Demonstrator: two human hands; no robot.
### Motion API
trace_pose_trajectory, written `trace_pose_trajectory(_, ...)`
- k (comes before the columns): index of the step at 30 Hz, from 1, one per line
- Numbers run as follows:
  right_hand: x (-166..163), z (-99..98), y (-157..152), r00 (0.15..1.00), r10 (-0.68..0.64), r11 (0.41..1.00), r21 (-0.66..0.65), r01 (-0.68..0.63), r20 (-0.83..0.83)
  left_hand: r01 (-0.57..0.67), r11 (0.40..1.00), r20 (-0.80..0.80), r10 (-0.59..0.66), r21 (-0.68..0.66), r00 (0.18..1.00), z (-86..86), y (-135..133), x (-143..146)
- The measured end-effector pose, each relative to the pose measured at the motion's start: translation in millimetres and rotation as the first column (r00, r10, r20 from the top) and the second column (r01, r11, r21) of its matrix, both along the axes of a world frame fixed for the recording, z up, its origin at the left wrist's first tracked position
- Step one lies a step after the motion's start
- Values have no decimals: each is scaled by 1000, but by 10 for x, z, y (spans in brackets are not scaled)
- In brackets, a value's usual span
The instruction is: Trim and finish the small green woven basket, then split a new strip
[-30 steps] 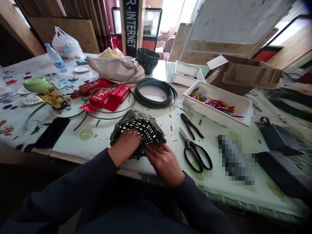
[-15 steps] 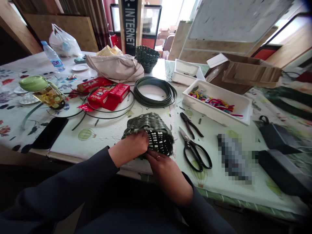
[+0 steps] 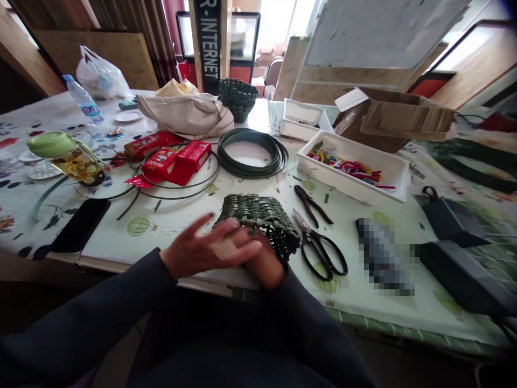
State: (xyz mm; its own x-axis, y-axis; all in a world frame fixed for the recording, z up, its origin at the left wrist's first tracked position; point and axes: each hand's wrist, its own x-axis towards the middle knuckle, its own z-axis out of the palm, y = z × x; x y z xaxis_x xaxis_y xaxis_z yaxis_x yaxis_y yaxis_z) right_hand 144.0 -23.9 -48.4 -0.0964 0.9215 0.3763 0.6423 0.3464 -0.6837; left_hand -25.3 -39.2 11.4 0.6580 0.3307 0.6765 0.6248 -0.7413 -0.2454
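Observation:
A dark green woven basket point(image 3: 256, 209) lies on its side near the table's front edge, its opening facing me and to the right. My left hand point(image 3: 208, 248) is in front of it, with fingers spread and nothing seen in them. Behind and right of it, my right hand point(image 3: 264, 264) is at the basket's near rim. Its fingers are mostly hidden by my left hand and the basket, so its grip does not show. Just right of the basket lie black-handled scissors point(image 3: 319, 242) and dark pliers point(image 3: 313, 206).
Behind the basket lies a coil of green strip point(image 3: 252, 153), with red boxes point(image 3: 177, 161) to its left. A white tray of colourful pieces point(image 3: 353, 167) is at right. A phone point(image 3: 83, 223) and a lidded bottle point(image 3: 67, 156) are at left; another woven basket point(image 3: 238, 99) stands behind.
My left hand has come off the basket's rim, moved a little left and spread its fingers. The basket has turned and shifted slightly right; my right hand has moved up closer to it.

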Motion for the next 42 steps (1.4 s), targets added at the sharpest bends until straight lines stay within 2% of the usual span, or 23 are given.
trace_pose_trajectory(1, 13, 24, 7, 998, 38, 998, -46, -36, 46, -106, 991, 195, 120, -80, 973, -79, -17, -32)
trace_pose_trajectory(2, 24, 46, 13, 989, 116, 991, -78, -109, 87, -158, 960, 359, 235, -230, 903, -162, -30, -47)
trace_pose_trajectory(3, 33, 64, 18, 983, 144, 986, -96, -133, 116, -135, 902, 474, 338, -410, 813, -245, -41, -45)
trace_pose_trajectory(5, 37, 90, 16, 975, 156, 982, -131, -136, 158, 56, 708, 550, 495, -704, 673, -398, -57, -9)
trace_pose_trajectory(6, 34, 98, 7, 973, 155, 981, -141, -132, 173, 150, 601, 544, 552, -785, 632, -464, -64, 17)
trace_pose_trajectory(8, 25, 110, -33, 970, 143, 982, -153, -113, 195, 276, 441, 512, 621, -854, 594, -565, -76, 67)
trace_pose_trajectory(9, 23, 113, -60, 970, 131, 983, -157, -99, 203, 314, 397, 505, 642, -863, 576, -600, -82, 86)
trace_pose_trajectory(12, 32, 118, -143, 971, 95, 985, -161, -59, 222, 405, 358, 533, 672, -841, 513, -646, -94, 120)
trace_pose_trajectory(20, -39, 128, -95, 963, 136, 986, -130, -108, 231, 401, 378, 538, 718, -834, 442, -564, -119, 192)
trace_pose_trajectory(25, -9, 170, -205, 948, 235, 972, -68, -226, 214, 515, 405, 601, 741, -756, 299, -603, -128, 243)
trace_pose_trajectory(27, 114, 165, -357, 951, 255, 955, 110, -276, 175, 569, 412, 633, 728, -711, 264, -609, -125, 252)
trace_pose_trajectory(28, 193, 153, -442, 965, 218, 934, 257, -249, 143, 580, 414, 640, 723, -702, 259, -603, -125, 254)
trace_pose_trajectory(30, 351, 116, -590, 999, -48, 865, 502, 29, 26, 554, 418, 630, 728, -720, 271, -578, -136, 251)
trace_pose_trajectory(31, 417, 93, -639, 984, -172, 828, 536, 166, -40, 519, 423, 617, 733, -743, 285, -564, -150, 248)
trace_pose_trajectory(32, 467, 69, -666, 965, -246, 823, 508, 255, -86, 473, 437, 606, 736, -765, 302, -551, -174, 244)
trace_pose_trajectory(34, 515, 17, -662, 961, -255, 895, 350, 275, -103, 335, 517, 612, 719, -788, 329, -539, -252, 231)
trace_pose_trajectory(36, 503, -34, -609, 981, -171, 966, 182, 185, -88, 86, 703, 679, 637, -706, 364, -541, -367, 208)
trace_pose_trajectory(37, 484, -55, -578, 987, -141, 978, 145, 151, -81, -69, 806, 718, 559, -588, 415, -544, -429, 192)
trace_pose_trajectory(38, 461, -70, -549, 990, -124, 981, 141, 133, -73, -210, 887, 728, 458, -411, 510, -545, -489, 174)
trace_pose_trajectory(39, 438, -77, -525, 991, -117, 979, 159, 127, -68, -281, 933, 684, 357, -226, 636, -543, -540, 156)
trace_pose_trajectory(40, 418, -75, -507, 992, -111, 975, 189, 121, -62, -284, 954, 596, 282, -94, 752, -538, -578, 142)
trace_pose_trajectory(41, 401, -62, -494, 993, -104, 969, 220, 113, -53, -253, 967, 481, 237, -34, 844, -533, -599, 133)
trace_pose_trajectory(42, 389, -39, -484, 995, -92, 964, 247, 99, -40, -220, 975, 364, 218, -36, 905, -529, -602, 130)
